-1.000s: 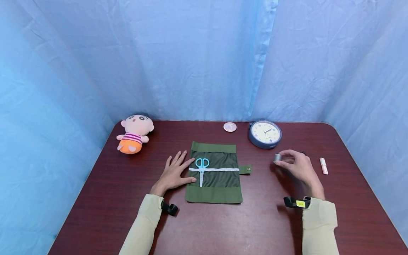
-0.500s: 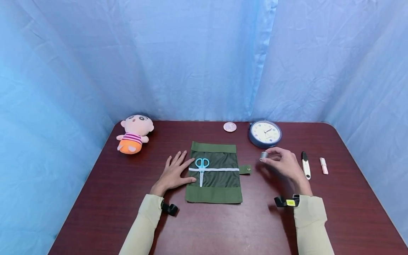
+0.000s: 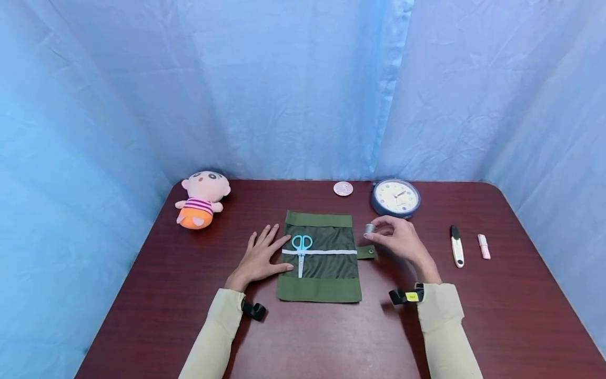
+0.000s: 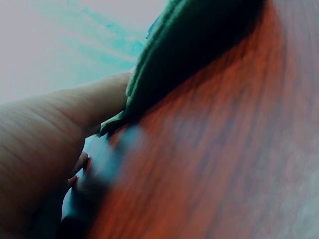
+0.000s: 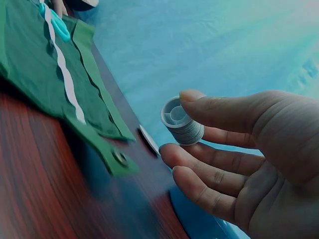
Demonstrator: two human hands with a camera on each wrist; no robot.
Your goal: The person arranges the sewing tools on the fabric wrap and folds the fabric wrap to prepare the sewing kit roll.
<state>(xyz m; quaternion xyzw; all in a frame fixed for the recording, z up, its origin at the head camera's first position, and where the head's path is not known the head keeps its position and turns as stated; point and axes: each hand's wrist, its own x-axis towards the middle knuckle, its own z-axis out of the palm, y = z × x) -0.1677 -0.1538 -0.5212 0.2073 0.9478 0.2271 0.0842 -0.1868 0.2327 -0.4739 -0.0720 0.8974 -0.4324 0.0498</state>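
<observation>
A green fabric roll-up pouch point(image 3: 319, 289) lies unrolled on the table, a white elastic band across its middle and a snap tab point(image 3: 365, 252) on its right side. Blue-handled scissors point(image 3: 301, 250) are tucked under the band near the left edge. My left hand point(image 3: 259, 259) rests flat with spread fingers, thumb and forefinger touching the pouch's left edge. Between thumb and fingers, my right hand point(image 3: 400, 239) pinches a spool of grey thread point(image 5: 185, 127), held above the table by the snap tab. In the right wrist view the spool's hollow white end shows.
A round clock point(image 3: 396, 198) stands behind my right hand, with a round pale disc point(image 3: 343, 188) to its left. Thread snips point(image 3: 456, 247) and a small pink-and-white tube point(image 3: 484, 246) lie to the right. A plush doll point(image 3: 201, 200) is at the back left.
My right hand has carried the thread spool leftward, from beside the snips to the pouch's snap tab. The snips have come into full view. My left hand has stayed on the pouch's edge.
</observation>
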